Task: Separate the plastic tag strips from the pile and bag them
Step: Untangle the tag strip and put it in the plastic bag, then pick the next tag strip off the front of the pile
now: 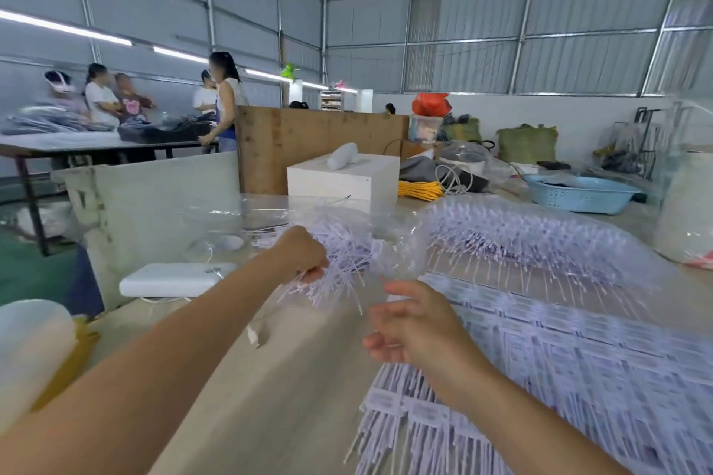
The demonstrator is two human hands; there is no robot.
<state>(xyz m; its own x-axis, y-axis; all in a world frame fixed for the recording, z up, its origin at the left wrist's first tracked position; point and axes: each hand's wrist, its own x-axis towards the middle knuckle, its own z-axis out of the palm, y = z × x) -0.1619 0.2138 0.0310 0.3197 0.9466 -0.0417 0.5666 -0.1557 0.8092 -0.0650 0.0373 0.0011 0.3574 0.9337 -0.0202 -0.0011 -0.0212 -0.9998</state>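
1. A white foam block (pixel 173 279) lies at the left edge of the table (pixel 270 378), out of the working area, likely parked there so the middle stays free for sorting.
2. The left hand (pixel 299 254) reaches forward with its fingers curled tightly round a bunch of tag strips (pixel 339 278). The strips fan out below and to the right of the fist, so it seems to hold them by one end to keep them together as a bundle.
3. The right hand (pixel 409 320) hovers just right of that bunch, fingers loosely spread and holding nothing that can be made out. It looks poised to take hold of the clear bag (pixel 397 243) beside the bundle, though blur leaves contact uncertain.
4. Further right, a filled bag of strips (pixel 540 243) rests on the table, set back where finished work would collect.
5. In front of it, the pile of tag strips (pixel 578 359) spreads in flat overlapping rows at the near right, within easy reach of the right hand for pulling off the next lot.
6. A blue basin (pixel 578 193) sits at the far right.
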